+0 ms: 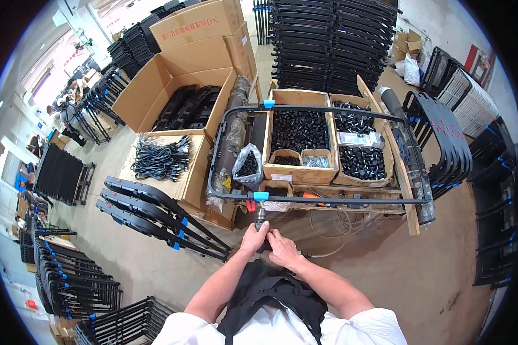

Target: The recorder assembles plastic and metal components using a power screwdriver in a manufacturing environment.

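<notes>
Both my hands are closed around an air screwdriver (261, 215), whose nose points away from me at a blue clip on the near bar of a black tubular frame (328, 200). My left hand (252, 237) wraps its front part, the thumb along the top. Just behind, my right hand (283, 249) grips the body, near where a pale air hose (328, 252) leaves it. The frame lies across the bench over the parts boxes, with a second blue clip (269, 104) on its far bar. Whether the tool's tip touches the near clip (261, 196) is too small to tell.
Cardboard boxes (300, 172) of black fittings and screws sit inside the frame's outline. A plastic bag (248, 164) of small parts stands beside them. To the left are bundled cables (161, 158), a large carton (141, 115) and leaning black frames (149, 213). Stacked frames (328, 46) rise behind.
</notes>
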A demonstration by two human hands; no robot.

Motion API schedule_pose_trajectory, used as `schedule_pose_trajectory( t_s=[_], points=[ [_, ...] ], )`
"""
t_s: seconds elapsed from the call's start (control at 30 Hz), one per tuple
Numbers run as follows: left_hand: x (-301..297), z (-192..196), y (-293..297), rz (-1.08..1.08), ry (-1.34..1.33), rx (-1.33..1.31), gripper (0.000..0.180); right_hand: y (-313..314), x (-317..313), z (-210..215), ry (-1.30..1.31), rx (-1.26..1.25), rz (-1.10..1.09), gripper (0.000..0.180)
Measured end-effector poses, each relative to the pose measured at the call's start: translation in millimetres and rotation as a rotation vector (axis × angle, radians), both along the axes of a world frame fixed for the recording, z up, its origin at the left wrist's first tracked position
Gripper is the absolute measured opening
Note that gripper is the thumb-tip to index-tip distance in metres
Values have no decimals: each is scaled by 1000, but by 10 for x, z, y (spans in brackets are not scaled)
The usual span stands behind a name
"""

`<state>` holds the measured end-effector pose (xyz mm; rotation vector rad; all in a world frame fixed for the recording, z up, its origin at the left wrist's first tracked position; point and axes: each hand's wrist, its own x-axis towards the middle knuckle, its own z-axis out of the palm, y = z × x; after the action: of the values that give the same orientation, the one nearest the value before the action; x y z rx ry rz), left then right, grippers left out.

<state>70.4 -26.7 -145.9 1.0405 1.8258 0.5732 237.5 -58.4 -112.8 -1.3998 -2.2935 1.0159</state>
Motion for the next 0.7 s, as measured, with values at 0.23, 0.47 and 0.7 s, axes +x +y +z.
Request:
schedule_pose_trajectory(
  t_s=[0.23, 0.47, 0.7],
  points=[
    [14, 39, -114, -9, -2, -12, 73, -79, 1, 64, -51, -39, -9, 58],
    [-51, 90, -199, -42, -43, -26, 73, -129, -64, 125, -80, -65, 0, 59],
    [-108, -116, -423, -91, -219, -114, 71, -287, 35, -20, -93, -126, 27, 65]
  ],
)
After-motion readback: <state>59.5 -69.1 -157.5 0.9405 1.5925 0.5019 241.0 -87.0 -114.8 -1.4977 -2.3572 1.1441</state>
